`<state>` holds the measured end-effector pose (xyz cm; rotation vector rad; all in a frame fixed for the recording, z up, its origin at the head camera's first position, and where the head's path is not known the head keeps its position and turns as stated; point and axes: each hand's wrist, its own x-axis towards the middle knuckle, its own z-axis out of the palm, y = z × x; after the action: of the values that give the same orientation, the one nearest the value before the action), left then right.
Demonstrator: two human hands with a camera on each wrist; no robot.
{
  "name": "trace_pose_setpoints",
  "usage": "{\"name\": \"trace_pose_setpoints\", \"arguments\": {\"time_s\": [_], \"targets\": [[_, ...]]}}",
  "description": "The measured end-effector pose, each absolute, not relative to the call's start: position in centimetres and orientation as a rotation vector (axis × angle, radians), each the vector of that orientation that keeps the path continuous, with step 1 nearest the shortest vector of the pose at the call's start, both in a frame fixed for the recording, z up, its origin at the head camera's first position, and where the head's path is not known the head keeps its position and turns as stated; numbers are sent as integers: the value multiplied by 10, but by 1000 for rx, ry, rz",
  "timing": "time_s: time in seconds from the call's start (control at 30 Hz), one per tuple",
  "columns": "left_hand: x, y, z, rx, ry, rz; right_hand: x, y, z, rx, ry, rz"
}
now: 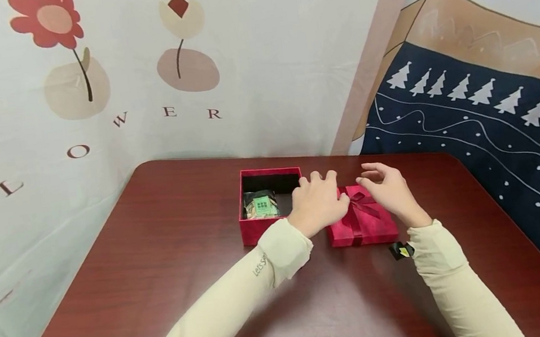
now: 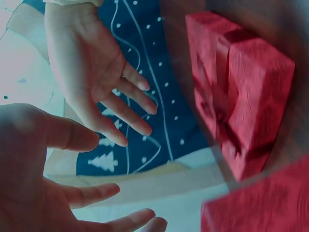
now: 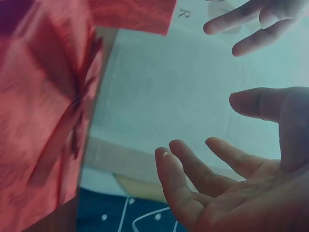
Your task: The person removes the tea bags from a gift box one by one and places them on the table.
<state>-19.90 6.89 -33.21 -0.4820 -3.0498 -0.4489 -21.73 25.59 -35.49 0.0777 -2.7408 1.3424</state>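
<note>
Both hands hover over a red gift box lid [image 1: 377, 229] that lies on the table with a dark red ribbon bow [image 1: 363, 206] on top. My left hand [image 1: 317, 202], fingers spread, is above the gap between the lid and an open red box [image 1: 258, 229]. Over the lid's right side is my right hand [image 1: 391, 192], its fingers loosely bent. Neither hand holds anything; in the left wrist view the lid [image 2: 256, 92] stands apart from both. Inside the box, which is black within, a packet with a green label [image 1: 263, 207] leans at the left.
A small black item with a yellow patch [image 1: 402, 250] lies by the right cuff, partly covered by it. The brown wooden table [image 1: 158, 251] reaches back to a flower-print cloth [image 1: 277, 65] and a dark blue tree-print cloth [image 1: 479, 124] at the right.
</note>
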Motion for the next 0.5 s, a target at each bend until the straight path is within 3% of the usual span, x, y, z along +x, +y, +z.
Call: {"name": "trace_pose_setpoints", "arguments": {"time_s": [0.5], "targets": [[-213, -13, -315, -342, -2994, -663, -224, 205, -338, 279, -2728, 1338]]}}
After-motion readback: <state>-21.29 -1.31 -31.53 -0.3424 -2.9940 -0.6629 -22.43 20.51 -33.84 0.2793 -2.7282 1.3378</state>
